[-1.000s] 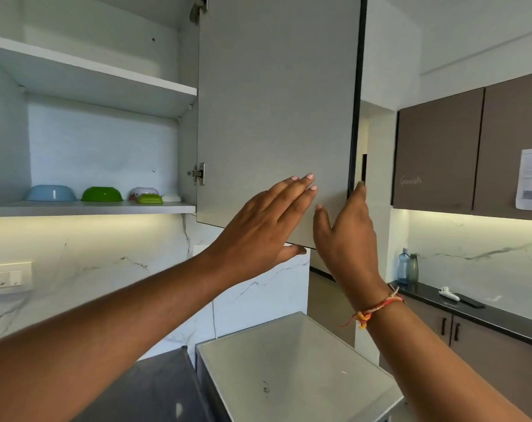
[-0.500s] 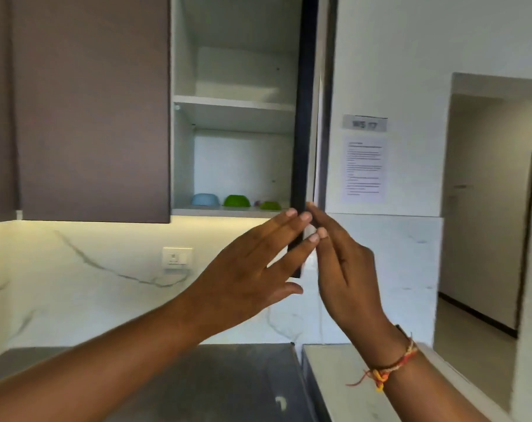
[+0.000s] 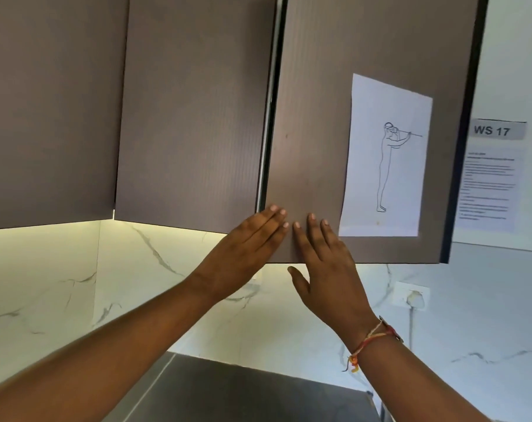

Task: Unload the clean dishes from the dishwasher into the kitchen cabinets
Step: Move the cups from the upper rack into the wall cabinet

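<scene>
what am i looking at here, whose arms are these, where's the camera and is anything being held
There is no machine here. A person wears a camera on the head, so you see what lies in front of them and their own two arms reaching up.

The left hand and right hand lie flat, fingers straight, against the lower corner of a brown cabinet door. Neither hand holds anything; they only press on the door. A thin bright gap shows along the door's left edge, so it looks not quite closed.

A sheet of paper with a line drawing of a standing figure hangs on the door. On the wall to the right is a sign reading WS 17. Below are a wall socket and a dark countertop. No dishes are in view.
</scene>
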Action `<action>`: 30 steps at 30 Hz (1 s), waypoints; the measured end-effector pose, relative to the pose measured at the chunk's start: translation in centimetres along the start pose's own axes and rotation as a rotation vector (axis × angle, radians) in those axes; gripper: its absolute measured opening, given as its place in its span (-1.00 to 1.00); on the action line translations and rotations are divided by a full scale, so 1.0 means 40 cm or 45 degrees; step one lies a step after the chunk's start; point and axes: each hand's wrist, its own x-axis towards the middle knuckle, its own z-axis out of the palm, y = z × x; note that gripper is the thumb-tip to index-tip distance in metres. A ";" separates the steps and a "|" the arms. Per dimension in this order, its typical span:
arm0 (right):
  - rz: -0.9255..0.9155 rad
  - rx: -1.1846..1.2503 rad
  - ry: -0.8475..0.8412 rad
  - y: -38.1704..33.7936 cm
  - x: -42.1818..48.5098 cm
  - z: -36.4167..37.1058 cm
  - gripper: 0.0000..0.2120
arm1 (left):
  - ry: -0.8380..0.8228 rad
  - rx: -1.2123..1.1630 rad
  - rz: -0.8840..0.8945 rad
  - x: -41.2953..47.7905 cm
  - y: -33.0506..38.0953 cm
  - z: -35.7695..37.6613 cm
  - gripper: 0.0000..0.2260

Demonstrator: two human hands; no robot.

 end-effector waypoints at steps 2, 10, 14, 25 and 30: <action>0.000 -0.052 -0.017 0.001 0.033 0.050 -0.30 | 0.002 -0.004 -0.021 0.001 -0.010 0.070 -0.25; 0.041 -0.268 -0.213 0.018 0.155 0.186 -0.24 | -0.101 -0.179 -0.190 0.023 -0.030 0.324 -0.19; 0.103 -0.297 -0.297 0.019 0.201 0.237 -0.23 | -0.156 -0.244 -0.235 0.037 -0.037 0.398 -0.19; 0.155 -0.376 -0.316 0.000 0.238 0.263 -0.26 | 0.025 -0.409 -0.261 0.041 -0.048 0.454 -0.29; 0.154 -0.353 -0.357 -0.034 0.245 0.247 -0.31 | 0.507 -1.094 -1.425 -0.001 -0.039 0.432 -0.47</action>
